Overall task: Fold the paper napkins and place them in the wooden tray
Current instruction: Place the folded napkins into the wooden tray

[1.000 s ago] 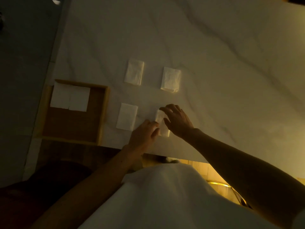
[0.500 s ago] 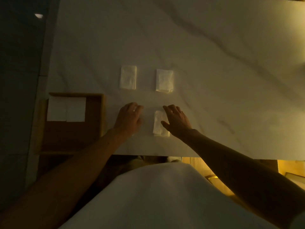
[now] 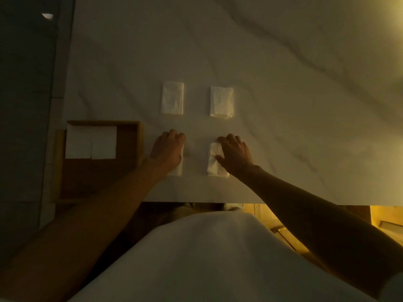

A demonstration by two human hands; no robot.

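Note:
Two folded white napkins lie side by side on the marble table, one at the far left (image 3: 172, 98) and one at the far right (image 3: 221, 102). Nearer the edge, my left hand (image 3: 168, 148) rests flat on a third napkin (image 3: 177, 168), hiding most of it. My right hand (image 3: 235, 154) lies with spread fingers on a fourth, crumpled napkin (image 3: 213, 160). The wooden tray (image 3: 139, 136) sits at the left edge of the table and holds two folded napkins (image 3: 90, 142) in its far half.
The marble table (image 3: 283, 105) stretches far and right. Its near edge runs just below my hands. A dark floor lies to the left of the tray. My white clothing fills the bottom of the view.
My left hand moved left from the right-hand napkin onto the near left napkin and covers it. My right hand stays on the near right napkin. The view has shifted.

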